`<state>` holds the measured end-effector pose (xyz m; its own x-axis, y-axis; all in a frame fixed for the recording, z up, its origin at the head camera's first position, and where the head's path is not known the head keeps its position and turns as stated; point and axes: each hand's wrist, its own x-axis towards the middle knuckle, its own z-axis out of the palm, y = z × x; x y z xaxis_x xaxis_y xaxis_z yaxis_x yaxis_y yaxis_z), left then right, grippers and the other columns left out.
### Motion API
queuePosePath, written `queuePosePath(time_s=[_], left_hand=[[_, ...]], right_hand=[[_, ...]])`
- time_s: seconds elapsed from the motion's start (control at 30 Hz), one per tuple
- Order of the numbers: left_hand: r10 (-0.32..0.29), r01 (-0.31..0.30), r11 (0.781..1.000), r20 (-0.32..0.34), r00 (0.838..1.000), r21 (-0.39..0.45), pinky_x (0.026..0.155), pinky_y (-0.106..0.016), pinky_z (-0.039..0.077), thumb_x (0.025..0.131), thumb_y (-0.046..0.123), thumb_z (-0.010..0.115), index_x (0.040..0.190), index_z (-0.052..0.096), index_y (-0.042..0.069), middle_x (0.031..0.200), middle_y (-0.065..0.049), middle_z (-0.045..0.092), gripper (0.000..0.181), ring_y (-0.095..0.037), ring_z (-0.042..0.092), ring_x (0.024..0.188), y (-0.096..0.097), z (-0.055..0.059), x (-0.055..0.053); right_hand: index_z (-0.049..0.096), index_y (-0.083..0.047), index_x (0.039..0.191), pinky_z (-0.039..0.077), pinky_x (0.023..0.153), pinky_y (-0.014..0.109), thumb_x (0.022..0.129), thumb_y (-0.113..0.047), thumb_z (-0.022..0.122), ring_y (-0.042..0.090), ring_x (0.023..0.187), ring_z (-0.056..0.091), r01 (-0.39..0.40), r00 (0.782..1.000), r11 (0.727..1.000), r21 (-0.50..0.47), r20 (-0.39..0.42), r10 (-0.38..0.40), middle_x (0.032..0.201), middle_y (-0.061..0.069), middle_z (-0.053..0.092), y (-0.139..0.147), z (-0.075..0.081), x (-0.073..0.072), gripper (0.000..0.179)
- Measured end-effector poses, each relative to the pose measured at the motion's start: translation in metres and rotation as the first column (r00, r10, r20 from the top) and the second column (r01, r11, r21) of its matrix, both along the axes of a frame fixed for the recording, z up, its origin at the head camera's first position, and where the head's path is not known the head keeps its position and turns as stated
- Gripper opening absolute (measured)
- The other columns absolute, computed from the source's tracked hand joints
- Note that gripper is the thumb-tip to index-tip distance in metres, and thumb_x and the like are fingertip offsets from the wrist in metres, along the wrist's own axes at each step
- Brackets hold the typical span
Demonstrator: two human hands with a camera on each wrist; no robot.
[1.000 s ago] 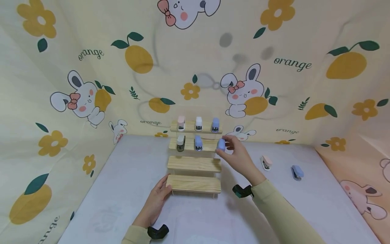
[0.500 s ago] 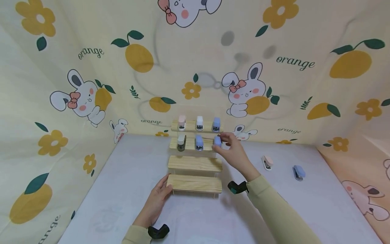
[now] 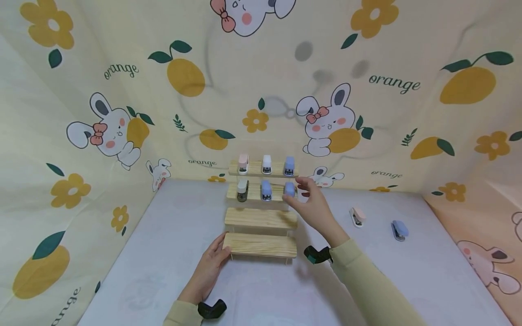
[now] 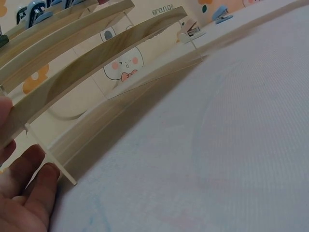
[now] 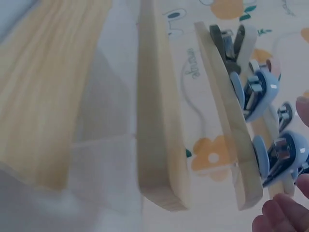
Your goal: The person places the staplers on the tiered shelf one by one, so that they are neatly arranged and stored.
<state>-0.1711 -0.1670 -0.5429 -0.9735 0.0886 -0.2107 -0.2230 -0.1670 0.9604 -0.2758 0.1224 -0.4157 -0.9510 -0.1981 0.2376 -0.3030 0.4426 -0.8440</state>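
Note:
A small blue stapler [image 3: 289, 188] stands at the right end of the rack's second shelf from the top. My right hand [image 3: 316, 208] is around it with thumb and fingers spread; in the right wrist view gaps show between the stapler [image 5: 285, 154] and the fingertips [image 5: 280, 215]. Left of it on that shelf are another blue stapler [image 3: 266, 190] and a white-and-dark one [image 3: 242, 190]. My left hand [image 3: 212, 260] grips the left end of the lowest board [image 3: 261, 245] of the wooden step rack, thumb on the board and fingers beneath.
Pink [image 3: 243, 164], white [image 3: 267, 164] and blue [image 3: 289, 165] staplers line the top shelf. On the table to the right lie a pink stapler [image 3: 357, 217] and a blue stapler [image 3: 399, 230]. A patterned cloth [image 3: 261, 72] rises behind the rack.
My right hand has moved slightly left, bringing the blue stapler onto the end of the second shelf, and its fingers have spread away from it. My left hand stays on the rack.

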Motion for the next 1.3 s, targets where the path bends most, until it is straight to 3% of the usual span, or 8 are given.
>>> queuePosePath(time_s=[0.23, 0.43, 0.8, 1.1, 1.3], left_hand=[[0.004, -0.004, 1.0, -0.005, 1.0, 0.014, 0.116, -0.041, 0.021, 0.1, 0.022, 0.054, 0.153, 0.024, 0.012, 0.16, -0.008, 0.016, 0.062, -0.021, 0.015, 0.145, 0.0, -0.003, 0.0], [0.007, -0.007, 1.0, -0.007, 1.0, -0.001, 0.116, -0.04, 0.022, 0.1, 0.02, 0.052, 0.152, 0.025, 0.012, 0.16, -0.007, 0.017, 0.06, -0.02, 0.016, 0.145, 0.001, -0.003, 0.0], [0.017, -0.017, 0.999, 0.008, 1.0, -0.028, 0.115, -0.04, 0.025, 0.099, 0.023, 0.054, 0.153, 0.025, 0.014, 0.16, -0.007, 0.017, 0.061, -0.02, 0.018, 0.144, -0.001, -0.004, 0.0], [0.008, -0.008, 1.0, -0.002, 1.0, -0.006, 0.116, -0.04, 0.023, 0.1, 0.022, 0.053, 0.153, 0.024, 0.012, 0.16, -0.007, 0.016, 0.061, -0.021, 0.017, 0.145, -0.001, -0.002, 0.0], [0.008, -0.008, 1.0, -0.002, 1.0, -0.016, 0.116, -0.04, 0.023, 0.1, 0.023, 0.054, 0.153, 0.025, 0.014, 0.16, -0.006, 0.017, 0.061, -0.02, 0.018, 0.144, -0.001, -0.003, -0.001]], right_hand=[[0.045, -0.007, 0.135, 0.044, 0.099, 0.045, 0.084, -0.043, 0.074, 0.025, 0.118, 0.05, -0.004, 0.999, 1.0, -0.009, -0.054, 0.004, 0.131, 0.007, 0.051, 0.003, -0.007, 0.003, 0.068], [0.045, -0.008, 0.136, 0.045, 0.098, 0.044, 0.085, -0.045, 0.071, 0.025, 0.119, 0.05, 0.06, 0.997, 0.998, 0.017, -0.055, -0.059, 0.135, 0.005, 0.049, 0.033, -0.015, 0.006, 0.068], [0.042, -0.009, 0.139, 0.042, 0.1, 0.051, 0.085, -0.055, 0.067, 0.032, 0.121, 0.048, 0.196, 0.98, 0.969, 0.148, 0.011, -0.2, 0.136, 0.011, 0.049, 0.097, -0.048, 0.002, 0.075], [0.038, -0.002, 0.143, 0.035, 0.103, 0.062, 0.087, -0.055, 0.064, 0.044, 0.13, 0.036, 0.214, 0.973, 0.944, 0.25, 0.03, -0.229, 0.144, 0.021, 0.041, 0.136, -0.063, -0.004, 0.082], [0.032, -0.003, 0.148, 0.027, 0.102, 0.07, 0.084, -0.063, 0.061, 0.049, 0.136, 0.025, 0.224, 0.959, 0.934, 0.278, 0.11, -0.263, 0.149, 0.027, 0.03, 0.152, -0.066, -0.005, 0.092]])
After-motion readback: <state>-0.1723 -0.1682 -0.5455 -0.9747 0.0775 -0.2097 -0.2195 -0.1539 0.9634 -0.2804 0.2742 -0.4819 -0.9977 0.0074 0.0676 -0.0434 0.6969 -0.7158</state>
